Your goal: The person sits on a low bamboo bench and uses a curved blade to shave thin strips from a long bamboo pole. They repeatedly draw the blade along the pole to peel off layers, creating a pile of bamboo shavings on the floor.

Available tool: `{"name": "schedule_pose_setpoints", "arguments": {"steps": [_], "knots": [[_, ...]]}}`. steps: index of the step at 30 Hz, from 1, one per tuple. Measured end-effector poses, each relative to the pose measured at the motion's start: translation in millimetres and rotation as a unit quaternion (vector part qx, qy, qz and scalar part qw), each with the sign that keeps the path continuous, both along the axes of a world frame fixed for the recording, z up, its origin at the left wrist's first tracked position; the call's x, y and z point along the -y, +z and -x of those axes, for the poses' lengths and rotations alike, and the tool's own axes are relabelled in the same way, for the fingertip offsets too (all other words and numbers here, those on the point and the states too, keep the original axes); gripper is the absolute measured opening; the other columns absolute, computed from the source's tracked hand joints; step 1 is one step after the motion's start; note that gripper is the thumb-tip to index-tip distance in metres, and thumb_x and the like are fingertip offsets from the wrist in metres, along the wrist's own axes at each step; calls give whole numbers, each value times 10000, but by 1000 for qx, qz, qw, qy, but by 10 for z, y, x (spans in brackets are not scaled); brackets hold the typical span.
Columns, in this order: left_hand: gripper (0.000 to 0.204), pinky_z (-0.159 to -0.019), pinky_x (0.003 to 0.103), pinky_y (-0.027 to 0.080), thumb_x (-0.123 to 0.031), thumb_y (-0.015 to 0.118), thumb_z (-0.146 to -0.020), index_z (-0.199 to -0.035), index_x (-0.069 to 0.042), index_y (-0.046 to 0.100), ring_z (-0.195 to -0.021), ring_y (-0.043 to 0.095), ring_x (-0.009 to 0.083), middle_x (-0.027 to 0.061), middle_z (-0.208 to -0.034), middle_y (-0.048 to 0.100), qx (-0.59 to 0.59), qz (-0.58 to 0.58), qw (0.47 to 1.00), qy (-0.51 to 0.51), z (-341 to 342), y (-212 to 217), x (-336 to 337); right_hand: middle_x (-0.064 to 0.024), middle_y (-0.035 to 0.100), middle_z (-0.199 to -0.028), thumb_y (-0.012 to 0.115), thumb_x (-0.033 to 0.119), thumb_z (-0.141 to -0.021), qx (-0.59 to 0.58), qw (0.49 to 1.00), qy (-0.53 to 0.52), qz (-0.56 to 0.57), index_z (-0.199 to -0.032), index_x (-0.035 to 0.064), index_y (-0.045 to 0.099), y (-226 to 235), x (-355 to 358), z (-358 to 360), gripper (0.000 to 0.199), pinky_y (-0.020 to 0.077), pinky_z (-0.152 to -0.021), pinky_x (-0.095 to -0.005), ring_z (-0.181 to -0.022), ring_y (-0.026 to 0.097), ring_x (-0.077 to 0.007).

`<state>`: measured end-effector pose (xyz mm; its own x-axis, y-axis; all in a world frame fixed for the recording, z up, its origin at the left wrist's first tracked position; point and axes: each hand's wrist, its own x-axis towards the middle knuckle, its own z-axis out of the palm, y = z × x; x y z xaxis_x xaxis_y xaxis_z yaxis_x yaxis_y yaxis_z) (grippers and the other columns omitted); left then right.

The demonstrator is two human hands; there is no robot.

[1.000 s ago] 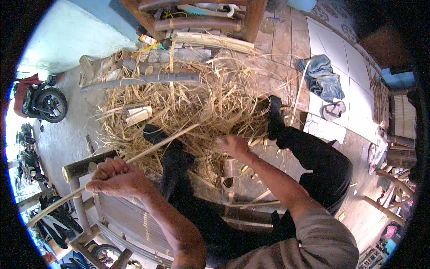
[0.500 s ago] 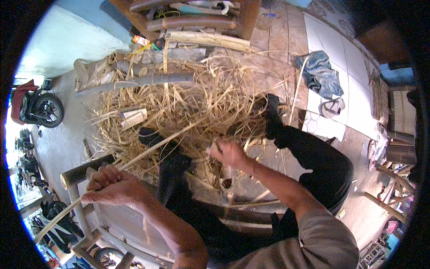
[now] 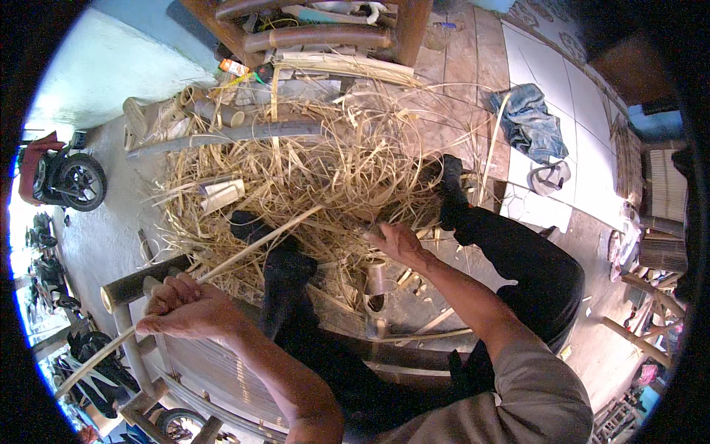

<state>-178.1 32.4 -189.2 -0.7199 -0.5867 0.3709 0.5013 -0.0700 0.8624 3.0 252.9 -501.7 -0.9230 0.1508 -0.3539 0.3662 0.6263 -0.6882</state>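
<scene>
Containers first, from my end: the wooden rack [image 3: 318, 38] at the top holds a jumble, including a pale blue item [image 3: 325, 13] and a white curved piece (rest too cluttered to sort). Short brown tube [image 3: 376, 277] on the floor below the right hand, dark mouth toward me; can't tell what's inside.

Hands. I see the left hand [image 3: 188, 305] curled in a fist around a long pale strip [image 3: 259, 243], wrist bent, forearm rising from the lower edge, just beside the end of a thick bamboo pole [image 3: 151, 279]. The strip slants from lower left, through that fist, up to the right, its far end over a heap of shavings [image 3: 355, 159] and across the dark left trouser leg. Right hand [image 3: 401, 244]: forearm in from lower right, fingers bent, just past the strip's far end and apart from it. Something small and dark shows at the fingertips (maybe a tool), but I can't tell whether it's gripped.

Labels: an orange-and-white packet [image 3: 234, 67] lies near the rack, print too small for me to read.
</scene>
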Motion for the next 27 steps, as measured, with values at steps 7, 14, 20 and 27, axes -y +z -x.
{"name": "schedule_pose_setpoints", "arguments": {"steps": [7, 14, 20, 27], "knots": [[591, -421, 254, 139, -655, 363, -958, -645, -158, 295, -488, 188, 97, -43, -591, 190, 11, -1, 1000, -2, -38, 26, -81, -227, 596, -707, 567, 473, -920, 78, 994, -75, -24, -796, -21, 599, -140, -86, -131, 511, 474, -642, -480, -699, 629, -384], [580, -416, 235, 201, -633, 437, -947, -664, -138, 332, -480, 246, 97, -28, -592, 241, -19, 3, 1000, 3, -81, 42, -114, -202, 536, -632, 563, 508, -917, 28, 994, -102, 4, -819, -27, 580, 3, -94, -72, 544, 445, -612, -492, -594, 561, -355], [575, -418, 233, 191, -624, 372, -974, -665, -142, 323, -484, 244, 88, -28, -596, 237, 10, 79, 996, 41, -128, -2, -281, -166, 630, -687, 557, 543, -921, -3, 989, -62, 135, -874, 33, 602, 1495, 678, 160, 514, 533, -629, -447, -650, 656, -307], [602, -412, 249, 149, -674, 300, -963, -650, -166, 224, -466, 180, 83, -38, -574, 182, 36, 48, 996, 68, -62, 17, -226, -154, 634, -671, 529, 570, -920, -93, 992, -31, 81, -963, 47, 583, 1574, 847, 246, 527, 545, -592, -464, -634, 662, -357]]}}
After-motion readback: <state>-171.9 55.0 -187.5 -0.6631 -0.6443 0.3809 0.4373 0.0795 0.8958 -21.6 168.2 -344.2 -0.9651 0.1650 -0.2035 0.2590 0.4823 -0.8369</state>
